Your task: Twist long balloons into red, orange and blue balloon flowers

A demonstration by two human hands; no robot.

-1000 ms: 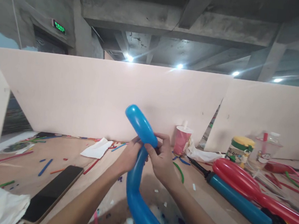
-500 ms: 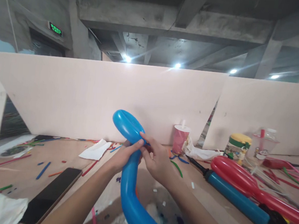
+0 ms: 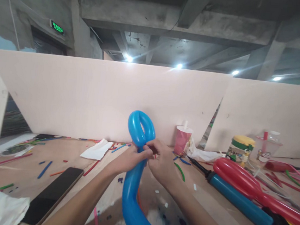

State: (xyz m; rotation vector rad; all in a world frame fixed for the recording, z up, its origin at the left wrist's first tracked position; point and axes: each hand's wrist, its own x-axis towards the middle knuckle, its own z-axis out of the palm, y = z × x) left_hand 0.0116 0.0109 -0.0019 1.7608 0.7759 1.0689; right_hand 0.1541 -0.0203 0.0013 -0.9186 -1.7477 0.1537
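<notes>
A long blue balloon [image 3: 133, 187] rises from the bottom edge and ends in an upright loop at its top. My left hand [image 3: 129, 158] is closed around the balloon just below the loop, thumb across the front. My right hand [image 3: 161, 161] pinches the same narrow spot from the right, its fingers curled at the loop's base. The two hands meet there, and the fingertips partly hide the twisted part of the balloon.
A black phone [image 3: 54, 195] and white tissues lie left on the littered table [image 3: 72, 204]. Right are a pink cup [image 3: 182, 140], a yellow-lidded jar [image 3: 240, 149], a blue pump [image 3: 239, 200] and a red balloon [image 3: 239, 179]. A pale board [image 3: 109, 98] stands behind.
The blue loop has turned from leaning left to standing upright, with its opening now visible. My right hand's fingers have curled in closer at its base.
</notes>
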